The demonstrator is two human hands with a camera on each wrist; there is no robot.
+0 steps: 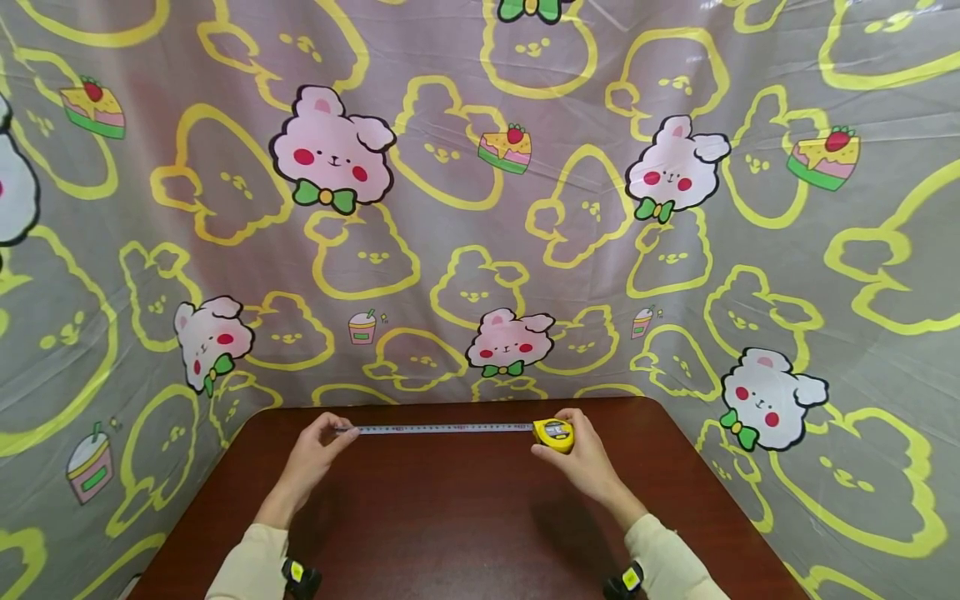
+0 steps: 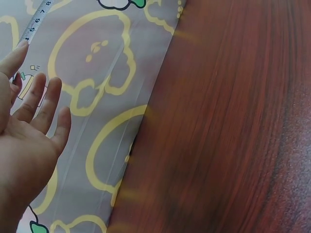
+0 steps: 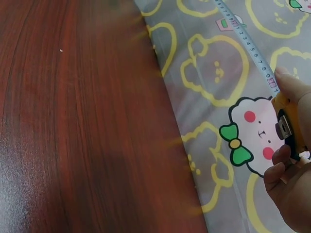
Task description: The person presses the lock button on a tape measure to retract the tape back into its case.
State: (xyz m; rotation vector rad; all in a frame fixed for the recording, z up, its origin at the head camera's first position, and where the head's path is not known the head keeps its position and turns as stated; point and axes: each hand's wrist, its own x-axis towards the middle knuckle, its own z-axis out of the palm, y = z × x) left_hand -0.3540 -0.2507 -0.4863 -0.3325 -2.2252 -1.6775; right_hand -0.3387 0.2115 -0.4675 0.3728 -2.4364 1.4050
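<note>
A yellow tape measure (image 1: 553, 434) is held in my right hand (image 1: 583, 457), thumb on the near side and fingers behind it. Its white blade (image 1: 450, 429) stretches straight and level to the left, above the far part of the table. At the blade's free end, my left hand (image 1: 313, 454) pinches it between thumb and forefinger. In the left wrist view the other fingers (image 2: 46, 114) are loosely spread, and the blade's numbers (image 2: 36, 22) show past the thumb. The right wrist view shows the case (image 3: 286, 124) with its metal belt clip (image 3: 283, 127) facing the camera.
A dark reddish-brown wooden table (image 1: 450, 517) lies below both hands. Grey cloth (image 1: 465, 225) printed with yellow outlines and white cartoon animals hangs behind the table and along both sides. Black straps with yellow markers (image 1: 298, 573) sit at both wrists.
</note>
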